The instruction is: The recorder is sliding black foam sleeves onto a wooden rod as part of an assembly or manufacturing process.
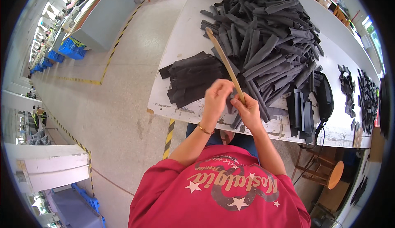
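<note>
**Pale wooden stick (225, 60) slants up from right hand (249, 111) before heap of dark strips (267, 39)**

Seen from the head camera, a person in a red shirt (164, 199) sits at a white bench (189, 39), the stick held above its near edge. Long, slim and light tan, it has a rounded far tip and a faint bow along its length, leaning away toward the left. The right hand's grip is clamped on its lower end, thumb laid against the wood. The left hand (219, 92), a beaded bracelet (205, 129) at its wrist, is curled just beside the shaft; blur leaves its grip unclear, and whether it pinches anything cannot be told. Dark grey strips, many folded or rolled lengthwise, rise behind. Flat black pieces (191, 78) lie stacked to the left; a black bag (325, 96) rests at right.
</note>
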`<state>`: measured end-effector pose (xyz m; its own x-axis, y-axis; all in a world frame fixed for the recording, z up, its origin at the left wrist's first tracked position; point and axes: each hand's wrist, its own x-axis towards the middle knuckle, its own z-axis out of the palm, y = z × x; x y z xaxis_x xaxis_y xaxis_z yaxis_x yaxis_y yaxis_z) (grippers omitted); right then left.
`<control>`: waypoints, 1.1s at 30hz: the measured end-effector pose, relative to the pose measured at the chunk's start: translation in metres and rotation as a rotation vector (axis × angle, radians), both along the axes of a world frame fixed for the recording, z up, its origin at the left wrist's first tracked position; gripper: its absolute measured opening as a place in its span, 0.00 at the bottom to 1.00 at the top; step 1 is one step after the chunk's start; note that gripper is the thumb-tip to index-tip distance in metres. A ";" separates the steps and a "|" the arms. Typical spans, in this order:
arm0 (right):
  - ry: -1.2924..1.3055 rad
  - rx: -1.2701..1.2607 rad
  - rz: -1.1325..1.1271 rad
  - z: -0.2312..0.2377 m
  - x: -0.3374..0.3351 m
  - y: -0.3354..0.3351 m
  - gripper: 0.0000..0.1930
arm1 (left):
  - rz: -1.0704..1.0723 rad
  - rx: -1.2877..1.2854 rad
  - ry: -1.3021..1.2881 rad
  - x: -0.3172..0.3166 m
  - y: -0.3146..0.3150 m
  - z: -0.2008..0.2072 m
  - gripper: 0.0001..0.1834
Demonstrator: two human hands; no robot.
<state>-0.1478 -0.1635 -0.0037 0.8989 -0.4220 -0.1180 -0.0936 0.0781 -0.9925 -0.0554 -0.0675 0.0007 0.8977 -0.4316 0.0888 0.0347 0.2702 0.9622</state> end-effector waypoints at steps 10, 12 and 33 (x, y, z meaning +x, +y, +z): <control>-0.007 0.031 -0.042 0.001 -0.002 0.005 0.05 | -0.201 0.120 -0.106 0.018 0.014 -0.004 0.15; 0.011 -0.038 0.001 0.000 -0.009 0.008 0.05 | 0.148 -0.240 0.419 0.041 0.020 -0.011 0.14; -0.070 -0.154 -0.244 -0.001 0.004 -0.005 0.07 | -0.510 0.035 0.614 -0.035 0.027 -0.036 0.13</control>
